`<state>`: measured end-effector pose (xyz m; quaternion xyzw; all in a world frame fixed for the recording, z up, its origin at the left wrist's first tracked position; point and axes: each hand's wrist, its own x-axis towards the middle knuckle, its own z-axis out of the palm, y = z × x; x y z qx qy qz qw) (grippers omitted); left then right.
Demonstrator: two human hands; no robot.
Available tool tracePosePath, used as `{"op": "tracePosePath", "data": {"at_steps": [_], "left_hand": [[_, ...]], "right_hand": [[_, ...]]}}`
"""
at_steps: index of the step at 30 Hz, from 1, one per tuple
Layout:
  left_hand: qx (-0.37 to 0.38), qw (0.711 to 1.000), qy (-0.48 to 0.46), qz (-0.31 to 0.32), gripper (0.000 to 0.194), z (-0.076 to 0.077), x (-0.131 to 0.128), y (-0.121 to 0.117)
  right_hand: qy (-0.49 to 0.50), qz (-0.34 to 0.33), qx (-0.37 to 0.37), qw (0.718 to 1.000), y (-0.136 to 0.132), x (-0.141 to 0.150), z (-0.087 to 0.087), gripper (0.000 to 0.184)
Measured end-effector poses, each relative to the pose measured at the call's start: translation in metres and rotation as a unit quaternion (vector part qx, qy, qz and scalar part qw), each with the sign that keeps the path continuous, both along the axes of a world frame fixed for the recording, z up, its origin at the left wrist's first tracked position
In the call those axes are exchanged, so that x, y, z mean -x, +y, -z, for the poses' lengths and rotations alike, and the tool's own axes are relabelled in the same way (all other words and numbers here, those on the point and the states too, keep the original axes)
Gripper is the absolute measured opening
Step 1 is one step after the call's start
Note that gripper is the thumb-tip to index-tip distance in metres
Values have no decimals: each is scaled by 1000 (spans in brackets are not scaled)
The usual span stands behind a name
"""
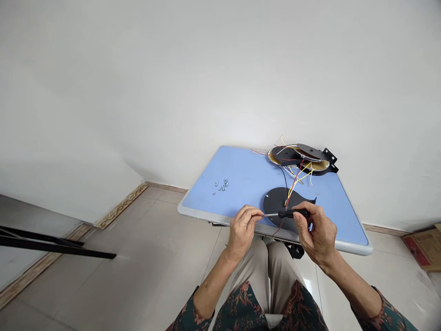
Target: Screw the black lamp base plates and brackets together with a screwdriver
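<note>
— Seeing what behind the blue table (248, 184)?
— Just a plain white wall (206, 69), softly lit, meeting a patterned skirting (122, 207) left of the table.
— And below the table?
— Pale, glossy floor tiles (144, 276).
— Either side of the table?
— Black bars (69, 248) well off to the table's left; a cardboard box (425, 246) by the wall to its right.

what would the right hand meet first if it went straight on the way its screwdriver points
Most likely the left hand: its pinched fingertips sit in line with the screwdriver, right at its tip in this view. Whether they already touch is too small to tell.
</note>
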<state>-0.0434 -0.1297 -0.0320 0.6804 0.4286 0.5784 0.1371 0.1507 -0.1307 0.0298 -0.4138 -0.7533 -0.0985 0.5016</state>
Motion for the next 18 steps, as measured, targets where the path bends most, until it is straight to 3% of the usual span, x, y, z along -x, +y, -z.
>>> {"op": "tracePosePath", "data": {"at_steps": [8, 18], "left_hand": [[-41, 997, 65, -14, 17, 1, -2, 2], [-70, 982, 171, -47, 17, 3, -2, 3]], "right_hand": [[-57, -4, -28, 998, -4, -2, -1, 11], [-169, -130, -51, 976, -1, -2, -14, 12]]}}
